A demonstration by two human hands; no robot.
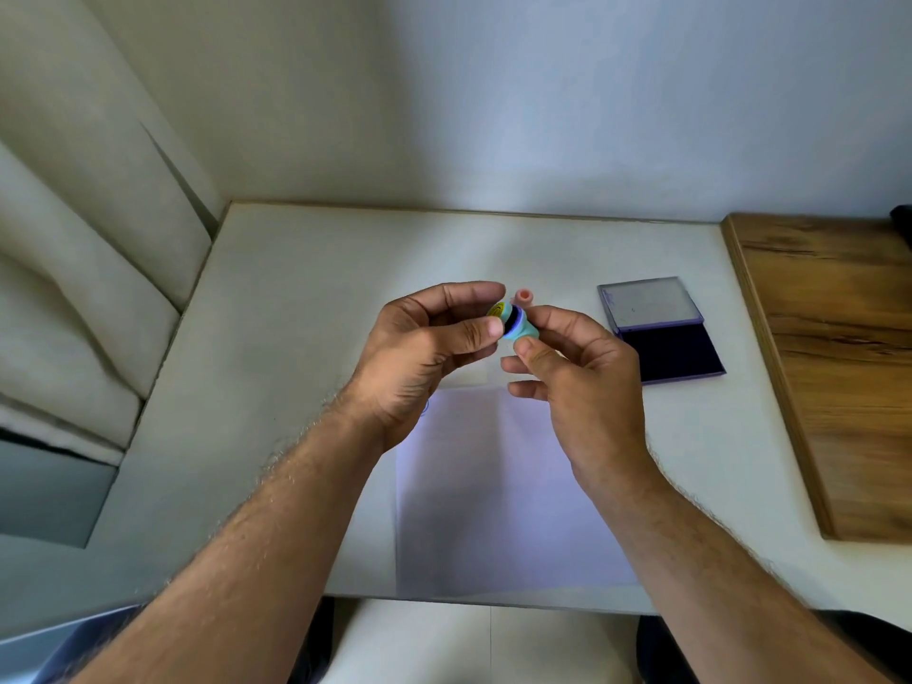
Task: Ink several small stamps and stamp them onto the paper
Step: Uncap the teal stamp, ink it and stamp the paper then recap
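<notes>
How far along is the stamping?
Done: the ink pad lies open on the table. In hand: both the left hand and right hand grip a teal stamp above the paper. Left: the paper looks mostly blank; a pink stamp waits behind.

Two stamps (520, 325) (523, 297), one ink pad (661, 333), one paper (493, 496)

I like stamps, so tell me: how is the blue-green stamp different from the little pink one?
The teal stamp is held up in the air, pinched by the left hand and right hand; the pink stamp stands untouched on the table behind them. The teal stamp lies tilted sideways; the pink stamp stands upright. The teal stamp shows a yellow sticker and a dark band; the pink stamp looks plain. Both are small, round stamps.
</notes>
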